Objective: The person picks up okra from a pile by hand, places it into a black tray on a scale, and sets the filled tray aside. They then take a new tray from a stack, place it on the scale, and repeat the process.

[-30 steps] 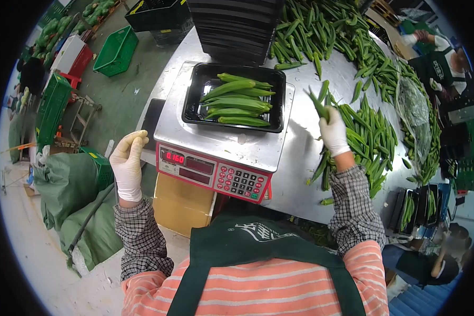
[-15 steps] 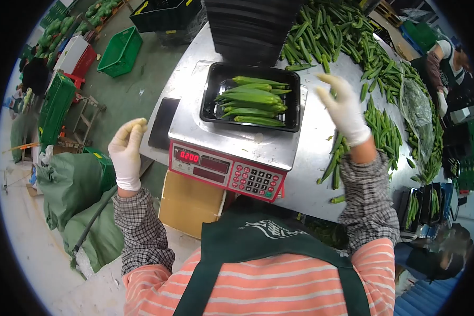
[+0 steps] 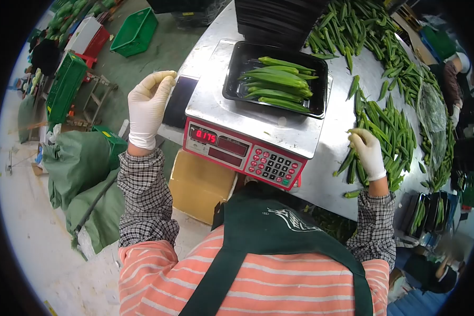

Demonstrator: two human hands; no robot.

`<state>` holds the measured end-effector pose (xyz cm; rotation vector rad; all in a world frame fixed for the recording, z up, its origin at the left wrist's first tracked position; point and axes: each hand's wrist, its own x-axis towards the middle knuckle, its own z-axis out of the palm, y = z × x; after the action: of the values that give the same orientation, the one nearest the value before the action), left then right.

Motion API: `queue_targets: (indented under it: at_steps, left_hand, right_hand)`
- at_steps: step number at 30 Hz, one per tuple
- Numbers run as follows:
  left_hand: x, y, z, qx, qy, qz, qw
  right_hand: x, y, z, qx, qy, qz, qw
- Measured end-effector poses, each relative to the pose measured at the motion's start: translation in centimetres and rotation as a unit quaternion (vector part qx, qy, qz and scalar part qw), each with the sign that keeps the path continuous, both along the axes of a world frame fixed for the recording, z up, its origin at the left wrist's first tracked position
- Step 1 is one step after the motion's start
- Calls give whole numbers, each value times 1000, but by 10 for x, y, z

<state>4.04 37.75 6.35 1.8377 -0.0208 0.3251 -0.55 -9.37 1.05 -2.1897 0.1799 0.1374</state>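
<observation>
A black plastic tray (image 3: 235,92) with several green okra pods (image 3: 279,81) in it sits on the metal platform of a red digital scale (image 3: 242,154). The scale's lit display (image 3: 203,135) reads 0.175. Left of the platform, my gloved left hand (image 3: 148,108) is raised with thumb and fingertips pressed together; nothing shows between them. My gloved right hand (image 3: 369,154) hovers at the edge of loose okra (image 3: 389,126) on the right, its fingers bent and slightly apart, holding nothing that I can see.
The metal table (image 3: 321,176) carries a long okra heap (image 3: 347,26) and a clear plastic sheet (image 3: 431,108). Behind the scale rises a stack of black trays (image 3: 276,21). Filled trays (image 3: 418,213) stand at lower right. Green sacks (image 3: 79,163) lie left. Two other people work at right.
My right hand has come down from beside the tray toward the loose okra, its fingers curling. My left hand has risen slightly, still pinched. The display went from 0.200 to 0.175. The view has shifted.
</observation>
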Motion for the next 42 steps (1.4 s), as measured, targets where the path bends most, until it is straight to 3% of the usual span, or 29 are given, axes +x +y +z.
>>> queue_targets:
  at_steps: [5, 7, 9, 11, 13, 15, 16, 17, 18, 19, 20, 22, 23, 25, 27, 30, 31, 33, 38, 39, 42]
  left_hand:
    - [8, -15, 2, 69, -17, -11, 997]
    - [16, -30, 1, 37, -14, -43, 998]
    - [27, -44, 8, 102, -46, -61, 992]
    - [41, -64, 22, 113, -101, -74, 986]
    - [58, -87, 52, 175, -209, -84, 958]
    - [84, -104, 94, 282, -339, -74, 894]
    - [91, -120, 116, 299, -359, -72, 882]
    - [107, -131, 137, 354, -423, -61, 832]
    - [136, -135, 150, 339, -442, -110, 823]
    - [159, -141, 171, 415, -484, -102, 764]
    - [196, -138, 184, 473, -488, -95, 728]
    - [268, -127, 188, 543, -410, -127, 722]
    - [317, -109, 180, 506, -308, -200, 781]
    - [350, -92, 178, 482, -248, -225, 810]
    - [308, -113, 194, 540, -206, -141, 804]
    - [362, -81, 199, 549, -217, -110, 799]
    - [381, -67, 197, 541, -273, -81, 791]
    - [353, -80, 216, 526, -304, -34, 794]
    - [149, -174, 260, 408, -310, -11, 859]
    - [113, -189, 259, 382, -277, -14, 882]
    - [30, -205, 234, 332, -61, -2, 941]
  right_hand:
    - [31, 56, 37, 73, -28, 2, 997]
    - [50, 77, 41, 91, -1, 30, 995]
    - [70, 91, 29, 19, 63, 61, 996]
    - [74, 96, 21, 41, 52, 43, 997]
    - [66, 92, 12, 140, 88, 15, 986]
    - [44, 80, 17, 197, 25, 21, 980]
    - [28, 68, 22, 254, 44, -6, 966]
    - [11, 55, 26, 313, 59, -38, 947]
    - [-6, 37, 22, 339, 50, -70, 937]
    - [-23, 18, 20, 367, 40, -98, 924]
    - [-47, -4, 34, 316, 31, -122, 941]
    - [-88, -49, 36, 269, -9, -211, 939]
    - [-112, -74, 39, 257, -10, -254, 933]
    - [-159, -123, 38, 263, -69, -362, 891]
    - [-209, -175, 36, 242, -107, -425, 866]
    - [-262, -243, 37, 237, -168, -542, 788]
    - [-278, -269, 29, 232, -184, -566, 769]
    - [-297, -311, 23, 233, -191, -606, 736]
    - [-318, -399, -18, 166, -71, -707, 684]
    - [-321, -407, -20, 172, -40, -724, 667]
    - [-337, -416, -17, 144, 9, -699, 701]
